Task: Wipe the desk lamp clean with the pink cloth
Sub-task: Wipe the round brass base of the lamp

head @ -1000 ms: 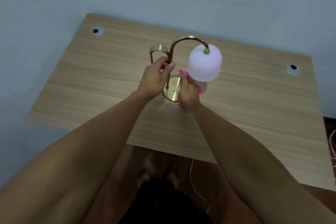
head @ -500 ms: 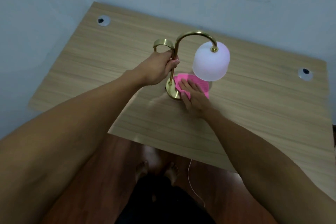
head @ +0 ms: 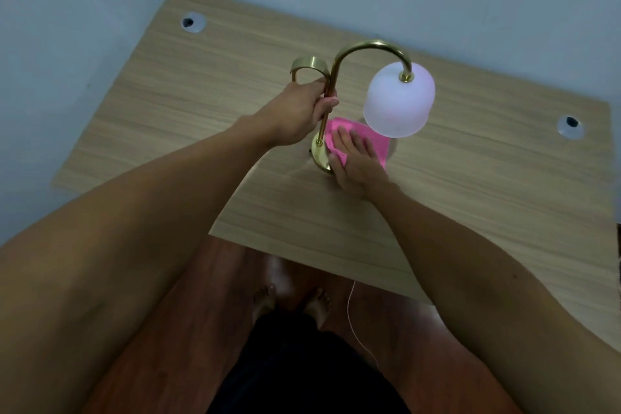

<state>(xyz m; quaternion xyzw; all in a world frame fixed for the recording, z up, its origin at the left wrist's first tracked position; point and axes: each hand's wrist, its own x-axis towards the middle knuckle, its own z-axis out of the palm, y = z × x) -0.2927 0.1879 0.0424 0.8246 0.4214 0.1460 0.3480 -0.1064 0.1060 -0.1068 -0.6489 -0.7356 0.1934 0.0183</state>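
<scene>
Here brass desk lamp point(head: 331, 84), frosted shade, pink cloth point(head: 364, 136) covering base.

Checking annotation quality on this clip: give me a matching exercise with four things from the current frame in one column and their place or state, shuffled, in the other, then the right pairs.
Things:
1. left hand
2. right hand
3. pink cloth
4. white shade

Places or states:
A. hangs from the curved gold arm, above the cloth
B. lies flat, palm down, pressing the cloth
C. closed around the lamp's gold stem
D. spread over the round gold base

Pairs: 1-C, 2-B, 3-D, 4-A
</scene>
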